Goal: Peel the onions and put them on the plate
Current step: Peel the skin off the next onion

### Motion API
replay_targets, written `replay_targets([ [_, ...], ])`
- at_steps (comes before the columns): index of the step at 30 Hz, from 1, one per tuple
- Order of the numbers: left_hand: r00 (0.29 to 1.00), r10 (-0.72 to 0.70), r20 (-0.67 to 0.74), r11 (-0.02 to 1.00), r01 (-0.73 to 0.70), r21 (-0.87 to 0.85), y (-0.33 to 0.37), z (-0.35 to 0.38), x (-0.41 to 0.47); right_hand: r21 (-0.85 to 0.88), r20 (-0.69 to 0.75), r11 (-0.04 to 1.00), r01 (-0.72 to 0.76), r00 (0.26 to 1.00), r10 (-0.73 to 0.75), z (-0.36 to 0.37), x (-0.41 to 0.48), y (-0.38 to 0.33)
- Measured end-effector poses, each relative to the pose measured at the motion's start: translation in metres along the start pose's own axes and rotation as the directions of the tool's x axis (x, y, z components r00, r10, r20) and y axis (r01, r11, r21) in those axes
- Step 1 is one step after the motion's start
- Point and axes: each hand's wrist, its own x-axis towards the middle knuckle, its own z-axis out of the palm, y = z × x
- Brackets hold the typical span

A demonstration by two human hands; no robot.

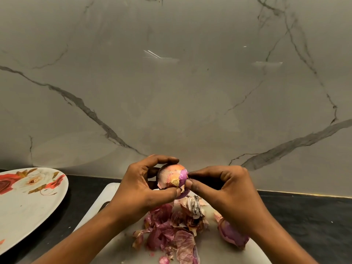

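Observation:
My left hand [146, 184] grips a partly peeled red onion [171, 176] above the white cutting board [102, 206], root end facing me. Thumb and forefinger of my right hand [224, 193] pinch a flap of skin at the onion's right side. A second onion [231, 236], still in its purple skin, lies on the board under my right wrist, partly hidden. The white plate [22, 210] with a red flower print sits at the far left on the dark counter; no onion shows on its visible part.
A heap of purple and brown onion skins [171, 231] covers the middle of the board. A grey marble wall [190, 82] rises close behind the black counter [314, 221].

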Motion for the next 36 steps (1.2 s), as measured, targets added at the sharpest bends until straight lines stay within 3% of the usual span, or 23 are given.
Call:
replay_targets([
  [7, 1.0, 0.005, 0.009, 0.999, -0.004, -0.047, 0.003, 0.002, 0.0, -0.137, -0.071, 0.989, 0.057, 0.995, -0.067, 0.005, 0.0, 0.003],
  [18, 0.996, -0.025, 0.084, 0.973, 0.043, -0.226, 0.002, -0.002, 0.0, -0.043, -0.229, 0.991, -0.13, 0.966, 0.117, 0.001, 0.008, 0.015],
  [28, 0.994, -0.066, 0.089, 0.927, 0.094, -0.363, 0.003, -0.002, 0.002, -0.249, -0.197, 0.944, -0.217, 0.965, 0.17, -0.002, 0.007, 0.016],
  [33, 0.995, -0.085, 0.043, 0.945, 0.094, -0.313, 0.005, -0.002, 0.004, 0.053, -0.165, 0.987, -0.154, 0.973, 0.16, -0.006, 0.008, 0.007],
  [36, 0.995, -0.093, 0.036, 0.954, 0.099, -0.282, 0.005, -0.001, 0.003, 0.049, -0.043, 0.998, -0.032, 0.998, 0.034, -0.002, 0.003, 0.001],
])
